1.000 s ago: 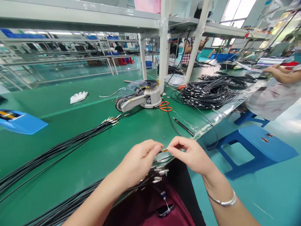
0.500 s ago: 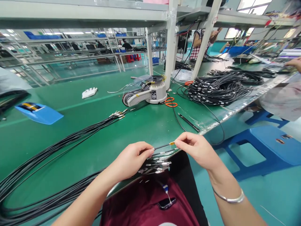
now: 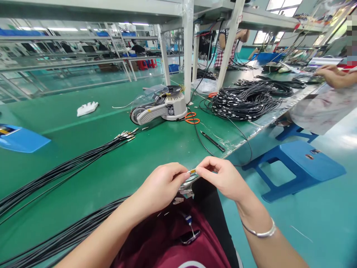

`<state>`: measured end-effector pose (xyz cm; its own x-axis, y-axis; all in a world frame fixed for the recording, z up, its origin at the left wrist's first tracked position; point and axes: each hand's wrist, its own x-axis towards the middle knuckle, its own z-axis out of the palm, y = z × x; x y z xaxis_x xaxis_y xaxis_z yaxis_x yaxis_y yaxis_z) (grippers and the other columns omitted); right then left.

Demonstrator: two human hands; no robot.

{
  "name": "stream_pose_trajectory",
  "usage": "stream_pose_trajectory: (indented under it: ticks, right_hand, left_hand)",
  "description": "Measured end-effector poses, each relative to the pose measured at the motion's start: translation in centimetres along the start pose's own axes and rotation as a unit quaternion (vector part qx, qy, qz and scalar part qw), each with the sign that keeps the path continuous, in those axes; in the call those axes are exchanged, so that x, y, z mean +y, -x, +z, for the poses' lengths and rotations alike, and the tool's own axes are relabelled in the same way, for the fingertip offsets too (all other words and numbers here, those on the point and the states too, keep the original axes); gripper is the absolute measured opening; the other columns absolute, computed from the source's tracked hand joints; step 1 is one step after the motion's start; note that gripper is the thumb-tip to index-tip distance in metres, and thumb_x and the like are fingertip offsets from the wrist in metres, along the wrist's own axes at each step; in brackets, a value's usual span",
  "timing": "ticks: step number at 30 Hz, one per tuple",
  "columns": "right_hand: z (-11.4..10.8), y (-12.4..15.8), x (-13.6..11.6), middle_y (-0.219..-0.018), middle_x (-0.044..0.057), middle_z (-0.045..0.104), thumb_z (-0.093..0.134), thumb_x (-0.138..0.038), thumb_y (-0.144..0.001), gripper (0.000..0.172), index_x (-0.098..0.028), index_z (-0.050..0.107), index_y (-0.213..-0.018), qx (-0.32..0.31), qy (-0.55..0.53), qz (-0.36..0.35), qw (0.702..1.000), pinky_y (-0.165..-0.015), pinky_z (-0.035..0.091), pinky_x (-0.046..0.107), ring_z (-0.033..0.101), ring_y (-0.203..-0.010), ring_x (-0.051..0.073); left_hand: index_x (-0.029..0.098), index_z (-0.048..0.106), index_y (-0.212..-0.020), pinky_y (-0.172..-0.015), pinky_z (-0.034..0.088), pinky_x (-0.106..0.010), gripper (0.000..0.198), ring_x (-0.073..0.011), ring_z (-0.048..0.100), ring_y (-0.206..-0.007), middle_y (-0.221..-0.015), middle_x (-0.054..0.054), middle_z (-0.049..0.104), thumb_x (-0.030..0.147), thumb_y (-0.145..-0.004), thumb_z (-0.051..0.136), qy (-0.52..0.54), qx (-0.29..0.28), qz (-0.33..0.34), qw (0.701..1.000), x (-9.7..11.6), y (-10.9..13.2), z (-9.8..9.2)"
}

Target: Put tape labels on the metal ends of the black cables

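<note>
At the table's front edge, my left hand [image 3: 167, 182] and my right hand [image 3: 219, 175] pinch one cable end [image 3: 192, 171] between them, fingertips almost meeting. A bit of yellow tape shows on that end; the rest is hidden by my fingers. Below my hands, more silver cable connectors [image 3: 186, 192] hang at the edge by my lap. Their black cables [image 3: 92, 219] run back under my left forearm across the green table. Another stretch of the cable bundle [image 3: 83, 162] lies farther in, its metal tips pointing at the tape dispenser.
A grey tape dispenser [image 3: 174, 108] stands ahead, with orange-handled scissors [image 3: 192, 118] and a black cutter knife [image 3: 212, 141] right of it. Coiled black cables [image 3: 245, 102] lie at right. A blue stool [image 3: 301, 163] stands beside the table; a co-worker's hand [image 3: 333, 75] is farther right.
My left hand has slid along the cable toward my right hand, closing the gap at the yellow tape. The camera view has turned slightly to the right.
</note>
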<state>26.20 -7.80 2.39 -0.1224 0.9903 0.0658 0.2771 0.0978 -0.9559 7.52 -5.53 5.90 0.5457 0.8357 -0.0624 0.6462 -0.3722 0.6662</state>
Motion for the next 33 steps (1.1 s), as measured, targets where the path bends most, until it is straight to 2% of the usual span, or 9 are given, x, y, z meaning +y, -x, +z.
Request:
stream_pose_trajectory:
  ticks: [8, 15, 22, 26, 30, 33]
  right_hand:
    - [-0.1, 0.3, 0.3, -0.071, -0.001, 0.064, 0.059, -0.03, -0.082, 0.016, -0.017, 0.062, -0.073, 0.006, 0.004, 0.002, 1.0, -0.065, 0.045, 0.024, 0.057, -0.066, 0.012]
    - [0.5, 0.9, 0.6, -0.069, -0.001, 0.063, 0.058, -0.029, -0.083, 0.015, -0.018, 0.062, -0.074, 0.031, -0.005, -0.004, 1.0, -0.064, 0.045, 0.024, 0.056, -0.065, 0.012]
    - [0.3, 1.2, 0.1, -0.071, -0.001, 0.066, 0.058, -0.026, -0.083, 0.014, -0.018, 0.063, -0.072, 0.004, 0.052, -0.021, 0.998, -0.064, 0.044, 0.024, 0.058, -0.067, 0.013]
    - [0.5, 1.0, 0.2, -0.071, -0.001, 0.067, 0.059, -0.022, -0.081, 0.013, -0.018, 0.063, -0.069, -0.007, 0.077, -0.027, 0.997, -0.064, 0.043, 0.024, 0.058, -0.069, 0.013]
    - [0.2, 0.5, 1.0, -0.071, 0.0, 0.067, 0.058, -0.025, -0.081, 0.014, -0.018, 0.066, -0.072, -0.039, 0.049, 0.01, 0.998, -0.063, 0.044, 0.024, 0.058, -0.067, 0.014]
    - [-0.6, 0.3, 1.5, -0.079, 0.002, 0.069, 0.059, -0.031, -0.082, 0.017, -0.018, 0.068, -0.082, -0.076, 0.001, 0.033, 0.997, -0.066, 0.046, 0.025, 0.06, -0.072, 0.015]
  left_hand:
    - [0.019, 0.064, -0.073, -0.067, 0.039, -0.023, 0.026, -0.0133, 0.056, -0.071, -0.076, 0.001, 0.065, 0.029, -0.087, 0.045, 0.007, 0.03, 0.001, 1.0, 0.1, -0.4, 1.0]
    - [0.019, 0.063, -0.07, -0.063, 0.039, -0.022, 0.027, -0.0121, 0.055, -0.066, -0.068, 0.003, 0.063, 0.03, -0.087, 0.045, 0.064, 0.045, -0.032, 0.996, 0.4, -0.3, 2.1]
    - [0.019, 0.062, -0.069, -0.065, 0.037, -0.022, 0.025, -0.0117, 0.055, -0.068, -0.07, 0.002, 0.063, 0.024, -0.087, 0.047, -0.009, 0.019, 0.021, 1.0, 0.5, -0.1, 1.8]
    - [0.018, 0.061, -0.066, -0.063, 0.036, -0.022, 0.025, -0.0117, 0.053, -0.066, -0.066, 0.001, 0.06, 0.021, -0.086, 0.047, -0.062, 0.014, 0.029, 0.998, 0.3, -0.2, 2.1]
    - [0.018, 0.063, -0.07, -0.063, 0.037, -0.022, 0.023, -0.012, 0.055, -0.067, -0.069, 0.001, 0.062, 0.022, -0.086, 0.047, -0.06, 0.0, 0.022, 0.998, -0.2, -0.5, 2.2]
    - [0.019, 0.065, -0.073, -0.063, 0.038, -0.022, 0.025, -0.0119, 0.056, -0.067, -0.072, 0.001, 0.065, 0.027, -0.087, 0.046, -0.028, -0.011, 0.008, 0.999, -0.4, -0.7, 1.7]
